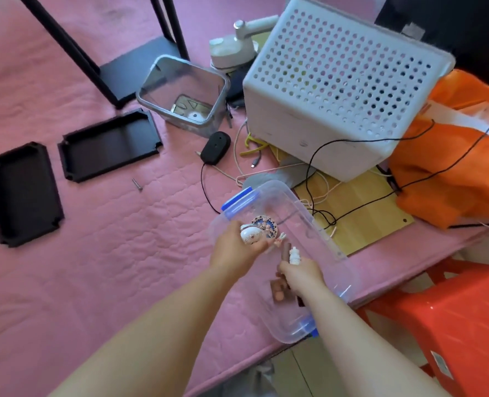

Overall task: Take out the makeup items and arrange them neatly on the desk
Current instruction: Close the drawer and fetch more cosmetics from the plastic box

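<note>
**Inspector A:** In the head view, we are looking down on a pink quilted surface. We are seeing a clear plastic box [309, 224] with blue clips lying at its near right edge, partly over a wooden board [360, 207].

**Inspector B:** We are noting both hands over that box. The left hand [237, 250] is curling its fingers round a white ornate compact [251, 234], and a round blue patterned item [264, 226] is showing just behind it; we cannot tell whether the hand is also gripping that one.

**Inspector A:** The right hand [300, 275] is gripping a brown tube [286, 252] and a small white bottle [295, 255], both sticking up from its fist. We are seeing further brownish items [279, 290] blurred inside the box, below that hand.

**Inspector B:** Elsewhere, we are recording two black trays [25, 193] lying flat on the left, well apart from the box, and a small screw [137, 184] between them and the box. A grey transparent bin [186, 93] is standing further back, beside a white perforated basket [338, 81] tipped on its side. An orange bag [452, 156] is lying to the right, with black and pale cables [352, 144] trailing across the board. A red stool [452, 325] is standing off the edge.
</note>
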`<action>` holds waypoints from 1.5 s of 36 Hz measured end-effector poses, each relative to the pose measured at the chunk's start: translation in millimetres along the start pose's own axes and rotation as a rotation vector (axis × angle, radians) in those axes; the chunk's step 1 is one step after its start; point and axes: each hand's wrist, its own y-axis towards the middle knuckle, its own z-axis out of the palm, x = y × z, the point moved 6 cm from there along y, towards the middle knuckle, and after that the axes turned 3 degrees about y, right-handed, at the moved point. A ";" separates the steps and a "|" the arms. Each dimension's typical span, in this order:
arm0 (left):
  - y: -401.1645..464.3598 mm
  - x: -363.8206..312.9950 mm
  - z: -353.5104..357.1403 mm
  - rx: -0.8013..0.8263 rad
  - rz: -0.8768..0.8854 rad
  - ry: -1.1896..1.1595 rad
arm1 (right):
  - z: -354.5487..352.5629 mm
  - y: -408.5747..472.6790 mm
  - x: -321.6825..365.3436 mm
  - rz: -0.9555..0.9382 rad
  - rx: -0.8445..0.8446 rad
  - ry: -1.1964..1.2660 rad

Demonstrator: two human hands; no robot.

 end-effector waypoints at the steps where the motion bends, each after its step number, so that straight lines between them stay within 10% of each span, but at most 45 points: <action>1: -7.8 0.8 -10.0 -0.023 -0.007 -0.027 | 4.9 -8.9 4.0 0.004 0.022 0.075; 25: -324.3 180.1 -373.3 -0.634 -0.134 -0.516 | 287.6 -399.1 101.4 -0.529 0.621 -0.081; 54: -834.9 704.1 -405.8 -1.538 -0.795 -1.176 | 736.3 -835.4 -333.3 -0.815 1.295 -1.107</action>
